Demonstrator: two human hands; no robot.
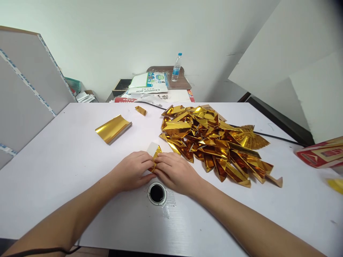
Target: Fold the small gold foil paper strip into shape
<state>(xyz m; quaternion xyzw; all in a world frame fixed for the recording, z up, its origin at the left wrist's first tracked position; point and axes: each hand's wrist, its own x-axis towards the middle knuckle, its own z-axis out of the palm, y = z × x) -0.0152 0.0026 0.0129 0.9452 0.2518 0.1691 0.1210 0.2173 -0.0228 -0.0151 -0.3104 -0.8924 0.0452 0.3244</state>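
Note:
My left hand [133,169] and my right hand [175,172] meet at the near middle of the white table [66,171]. Together they pinch a small piece of gold foil paper [154,152], partly folded, its white back showing at the top. The fingers hide most of it. A big pile of folded gold foil pieces [211,141] lies just right of my right hand. A stack of flat gold foil sheets [113,128] rests to the far left of my hands. One small folded gold piece [140,110] lies alone farther back.
A round cable hole [157,193] sits in the table just in front of my hands. A red and gold box [320,154] lies at the right edge. A black cable [278,137] runs behind the pile. Papers and a water bottle [177,67] sit beyond the table.

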